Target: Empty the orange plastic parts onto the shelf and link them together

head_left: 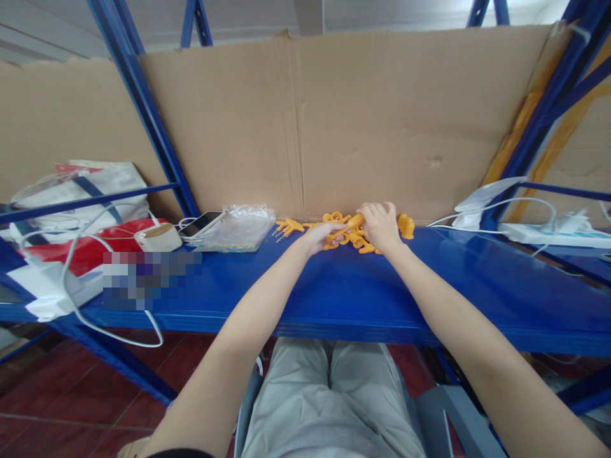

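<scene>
Over a pile of orange plastic parts (367, 248), my two hands meet near the back of the blue shelf. An orange plastic piece (356, 221) sits between them. My left hand (323, 237) is closed on its left side, fingers pointing right. From above, my right hand (380, 224) has its fingers curled round the right end, partly hiding it. To the left lies a hand-shaped orange part (290, 226), with small metal coils or screws (278, 236) beside it. Another orange part (406, 226) stands right of my right hand.
A clear plastic packet (236, 229) and a phone (205, 224) lie to the left. Further left are a power adapter (158, 236), white cables and a bag (107, 191). A power strip (558, 235) lies at right. Cardboard (405, 121) walls off the back between blue posts.
</scene>
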Demonstrator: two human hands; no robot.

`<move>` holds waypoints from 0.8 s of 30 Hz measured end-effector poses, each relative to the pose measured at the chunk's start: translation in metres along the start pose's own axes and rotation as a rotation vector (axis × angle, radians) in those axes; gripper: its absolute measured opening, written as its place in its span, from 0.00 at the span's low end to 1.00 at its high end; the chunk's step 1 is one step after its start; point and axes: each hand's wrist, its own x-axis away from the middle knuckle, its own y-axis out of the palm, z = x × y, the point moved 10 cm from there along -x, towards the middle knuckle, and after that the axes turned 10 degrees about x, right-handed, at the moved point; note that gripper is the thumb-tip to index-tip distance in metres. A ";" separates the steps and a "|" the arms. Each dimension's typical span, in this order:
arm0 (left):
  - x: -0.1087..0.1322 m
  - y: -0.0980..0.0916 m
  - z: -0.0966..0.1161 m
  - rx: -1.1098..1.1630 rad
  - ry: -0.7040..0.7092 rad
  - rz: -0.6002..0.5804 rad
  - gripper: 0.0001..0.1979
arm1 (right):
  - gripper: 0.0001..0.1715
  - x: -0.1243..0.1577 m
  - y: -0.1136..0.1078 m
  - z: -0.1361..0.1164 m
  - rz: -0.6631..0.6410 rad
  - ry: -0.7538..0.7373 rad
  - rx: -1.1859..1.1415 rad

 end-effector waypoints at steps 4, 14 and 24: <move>0.000 -0.007 0.016 -0.375 0.203 0.182 0.10 | 0.21 0.002 0.007 0.003 -0.031 -0.014 -0.010; 0.031 0.015 0.046 -1.153 0.537 0.314 0.15 | 0.17 0.008 0.021 0.012 -0.089 -0.051 -0.086; 0.028 0.002 0.046 -1.121 0.475 0.404 0.15 | 0.22 0.006 0.022 0.007 -0.124 -0.065 -0.132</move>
